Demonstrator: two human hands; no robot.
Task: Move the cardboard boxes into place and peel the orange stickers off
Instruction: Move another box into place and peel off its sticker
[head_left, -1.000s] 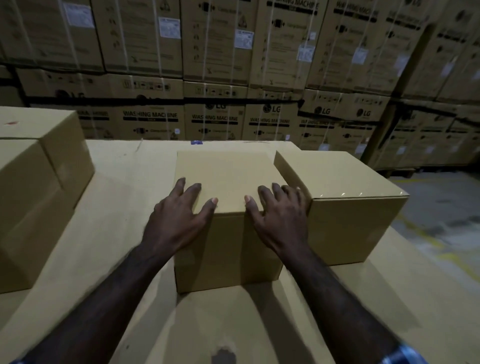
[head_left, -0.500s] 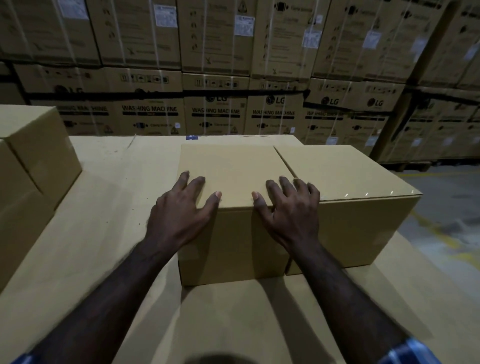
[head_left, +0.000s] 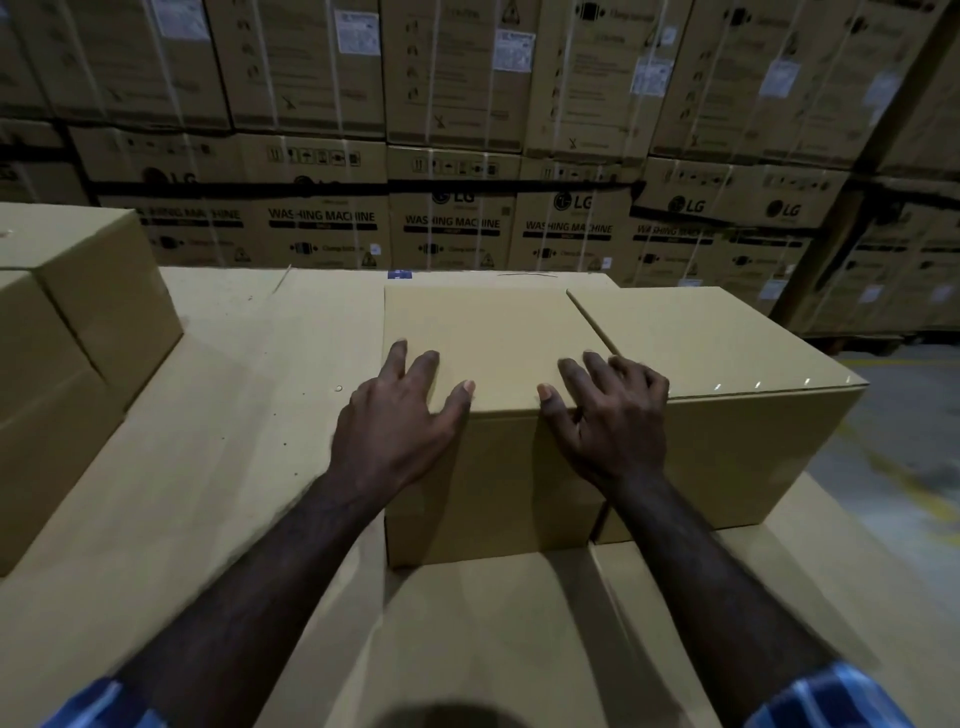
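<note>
Item: middle cardboard box, centre of the cardboard tabletop, touching the neighbouring box at 3 o'clock.
Grip: left hand and right hand released, fingers spread flat over the near top edge, likely to push it flush.
Orange stickers: none visible.

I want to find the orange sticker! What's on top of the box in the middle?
Only two hands: the left hand and right hand lie flat on the near edge of the middle box. The bare top shows no sticker; the parts under the hands are hidden.
</note>
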